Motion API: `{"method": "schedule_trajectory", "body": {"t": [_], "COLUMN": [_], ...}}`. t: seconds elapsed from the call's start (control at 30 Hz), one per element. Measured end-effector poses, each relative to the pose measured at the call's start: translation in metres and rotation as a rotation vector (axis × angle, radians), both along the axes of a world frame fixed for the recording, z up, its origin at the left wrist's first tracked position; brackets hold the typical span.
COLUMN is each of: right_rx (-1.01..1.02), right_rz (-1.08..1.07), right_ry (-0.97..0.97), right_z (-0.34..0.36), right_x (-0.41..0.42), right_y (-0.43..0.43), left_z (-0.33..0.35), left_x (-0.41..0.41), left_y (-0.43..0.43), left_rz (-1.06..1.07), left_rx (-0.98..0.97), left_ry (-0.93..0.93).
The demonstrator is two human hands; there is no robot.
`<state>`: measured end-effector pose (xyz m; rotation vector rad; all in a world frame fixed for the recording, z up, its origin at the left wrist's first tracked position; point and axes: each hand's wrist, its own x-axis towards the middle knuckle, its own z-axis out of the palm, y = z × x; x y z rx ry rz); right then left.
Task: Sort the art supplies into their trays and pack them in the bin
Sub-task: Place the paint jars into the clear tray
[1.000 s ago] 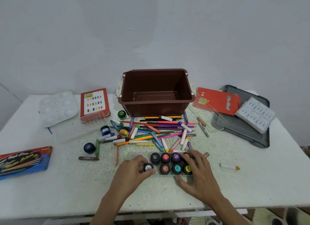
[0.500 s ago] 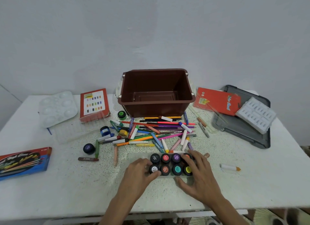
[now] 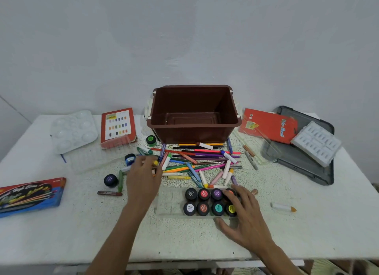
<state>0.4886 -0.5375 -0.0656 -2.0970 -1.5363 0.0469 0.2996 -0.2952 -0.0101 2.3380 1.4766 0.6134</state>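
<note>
The paint tray [image 3: 170,203] lies at lower middle of the frame, eight pots [image 3: 203,208] seated, its left cells bare. Our right hand [image 3: 244,219] rests on its right end, fingers spread over the pots. Our left hand [image 3: 143,178] reaches into the pencil pile [image 3: 196,161] above; blur hides whether its fingers have closed on anything. A hasty sweep there could knock the blue pot [image 3: 129,158] or purple pot [image 3: 110,180] rolling toward the surface [image 3: 61,233] edge, or drag pencils along. Should the right hand lift, we judge the tray may skid and unseat pots.

Left hand [image 3: 143,178] blurred, grip unclear
</note>
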Motion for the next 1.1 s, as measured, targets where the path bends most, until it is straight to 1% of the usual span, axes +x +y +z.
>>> {"method": "schedule_trajectory", "body": {"t": [0.07, 0.2, 0.47, 0.57, 0.67, 0.8, 0.87, 0.93, 1.1], "right_rx": [-0.004, -0.012, -0.007, -0.001, -0.009, -0.006, -0.006, -0.010, -0.006], "right_rz": [-0.002, -0.001, -0.005, -0.003, -0.005, -0.002, -0.002, -0.002, -0.001], "right_ry": [0.005, 0.016, 0.003, 0.000, -0.003, -0.009, -0.011, -0.008, 0.000], "right_z": [0.000, -0.001, -0.001, -0.002, -0.002, -0.003, -0.004, -0.004, -0.003], "right_x": [0.000, 0.000, 0.001, 0.000, 0.001, 0.001, 0.001, 0.001, 0.001], "right_y": [0.000, 0.000, 0.000, 0.000, 0.000, 0.000, 0.000, 0.000, 0.000], "left_z": [-0.003, -0.007, -0.010, -0.004, 0.004, 0.019, 0.021, 0.016, 0.007], "left_x": [0.004, 0.009, 0.010, 0.006, 0.003, -0.002, -0.006, -0.011, -0.024], "left_y": [0.015, 0.030, 0.038, 0.037, 0.028, 0.004, -0.008, -0.017, -0.032], "left_rz": [0.018, -0.045, -0.029, -0.037, -0.049, -0.114, -0.139, -0.195, -0.337], "left_rx": [0.004, 0.029, -0.001, 0.008, -0.015, -0.198, -0.291, -0.325, -0.305], "left_ry": [0.087, 0.196, 0.232, 0.181, 0.036, -0.253, -0.340, -0.341, -0.245]}}
